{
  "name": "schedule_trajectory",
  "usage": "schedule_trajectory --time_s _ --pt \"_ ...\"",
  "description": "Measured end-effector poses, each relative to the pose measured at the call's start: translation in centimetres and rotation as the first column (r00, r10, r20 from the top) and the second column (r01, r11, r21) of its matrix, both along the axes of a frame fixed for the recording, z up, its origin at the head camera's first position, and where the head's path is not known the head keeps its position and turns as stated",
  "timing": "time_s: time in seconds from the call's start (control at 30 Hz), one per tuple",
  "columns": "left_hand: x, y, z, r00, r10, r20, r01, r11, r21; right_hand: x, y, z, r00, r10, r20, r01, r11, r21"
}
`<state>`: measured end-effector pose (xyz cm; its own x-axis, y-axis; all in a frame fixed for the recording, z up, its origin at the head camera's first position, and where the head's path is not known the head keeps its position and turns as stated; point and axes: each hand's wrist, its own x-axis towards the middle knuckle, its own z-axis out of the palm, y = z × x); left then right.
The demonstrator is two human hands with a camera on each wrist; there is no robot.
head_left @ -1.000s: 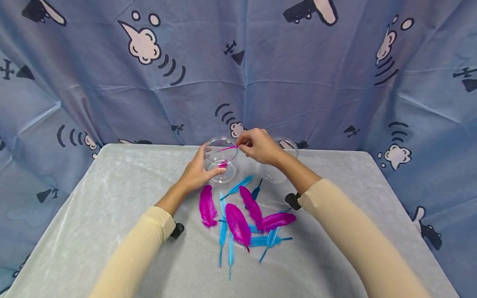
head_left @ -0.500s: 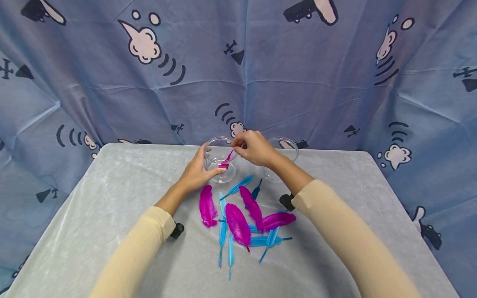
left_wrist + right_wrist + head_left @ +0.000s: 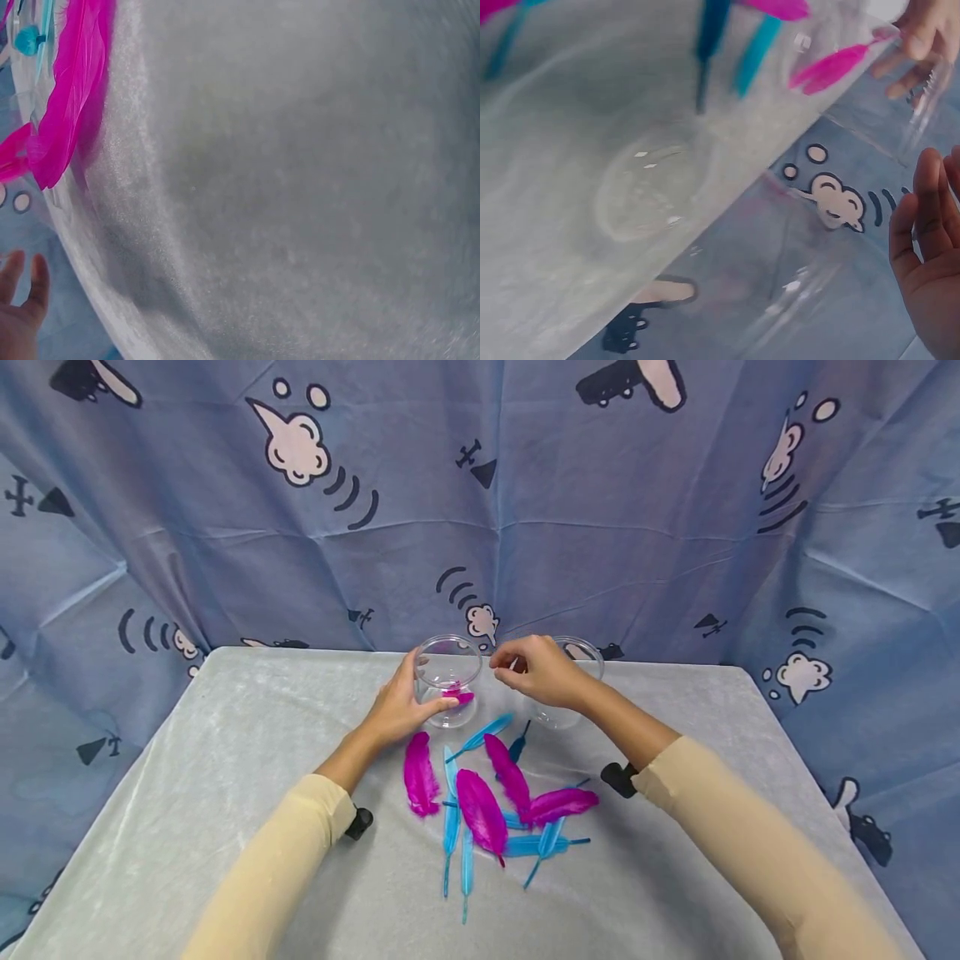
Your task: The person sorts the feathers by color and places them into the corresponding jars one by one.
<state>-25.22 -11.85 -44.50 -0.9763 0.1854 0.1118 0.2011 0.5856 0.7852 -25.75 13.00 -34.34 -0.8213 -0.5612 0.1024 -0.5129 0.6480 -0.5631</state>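
A clear cup (image 3: 447, 681) is held by the left hand (image 3: 397, 710) while the right hand (image 3: 542, 672) hovers empty beside it.

The cup stands on the grey tablecloth (image 3: 225, 777) near the far edge, gripped low at its side by the curled fingers and thumb of the left hand. A pink feather (image 3: 457, 697) is seen lying inside the cup, near its bottom. The right hand is held just to the right of the cup's rim, its fingers loosely bent and nothing pinched between them. A second clear cup (image 3: 573, 681) is partly hidden behind that hand. Closer to the person, a loose heap of pink feathers (image 3: 480, 802) and blue feathers (image 3: 452, 827) is spread on the cloth. A blue patterned curtain (image 3: 600, 527) is hung behind the table.
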Motion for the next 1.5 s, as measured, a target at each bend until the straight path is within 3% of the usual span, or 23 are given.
schedule_trajectory --time_s 0.2,0.53,1.03,1.4,1.5 --pt "0.0 0.1 0.1 1.0 -0.001 -0.005 0.001 1.0 -0.008 2.0 3.2 -1.0 0.994 0.034 0.101 -0.038 0.998 0.04" --pt "0.1 -0.1 -0.1 1.0 0.003 0.009 -0.003 1.0 0.003 4.7 6.5 -3.3 0.988 0.076 0.137 -0.078 0.997 0.01" --pt "-0.1 0.0 -0.2 1.0 -0.004 0.007 0.004 1.0 -0.002 6.2 10.5 -7.4 0.956 0.117 0.27 -0.106 0.993 -0.056" --pt "0.0 0.0 0.1 1.0 -0.002 0.013 0.002 1.0 -0.002 7.4 12.4 -9.0 0.893 0.149 0.425 -0.109 0.987 -0.116" --pt "0.0 0.0 0.2 1.0 -0.002 0.01 0.002 1.0 -0.009 7.6 12.7 -9.4 0.889 0.156 0.431 -0.115 0.986 -0.121"
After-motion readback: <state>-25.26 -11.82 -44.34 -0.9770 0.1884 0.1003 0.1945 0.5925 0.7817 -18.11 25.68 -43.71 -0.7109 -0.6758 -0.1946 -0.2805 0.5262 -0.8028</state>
